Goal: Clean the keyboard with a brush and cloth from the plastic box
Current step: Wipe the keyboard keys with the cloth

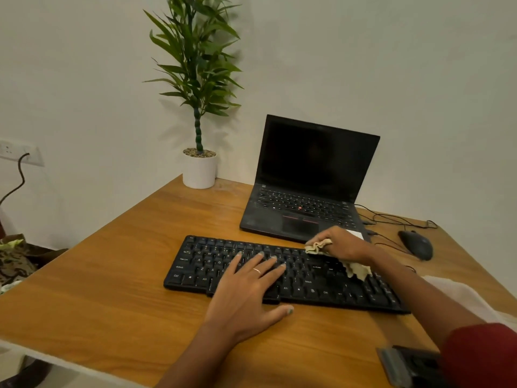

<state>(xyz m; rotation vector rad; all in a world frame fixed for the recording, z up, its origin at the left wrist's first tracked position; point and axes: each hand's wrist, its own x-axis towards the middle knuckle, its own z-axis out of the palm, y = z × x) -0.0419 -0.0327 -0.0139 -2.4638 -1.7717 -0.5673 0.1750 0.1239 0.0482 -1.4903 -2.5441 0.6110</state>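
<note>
A black keyboard [195,264] lies across the middle of the wooden desk [112,298]. My left hand [246,289] rests flat on its middle keys with the fingers spread and the thumb on the desk in front. My right hand [345,245] is at the keyboard's upper right, closed on a crumpled beige cloth [317,245]; part of the cloth [358,271] hangs out below the wrist onto the keys. No brush is visible. A dark box-like object [411,365] sits at the lower right, partly behind my red sleeve.
An open black laptop [305,191] stands just behind the keyboard. A potted plant [199,169] is at the desk's back corner. A black mouse [416,245] and cables lie at the right. White fabric [458,295] lies by my right arm.
</note>
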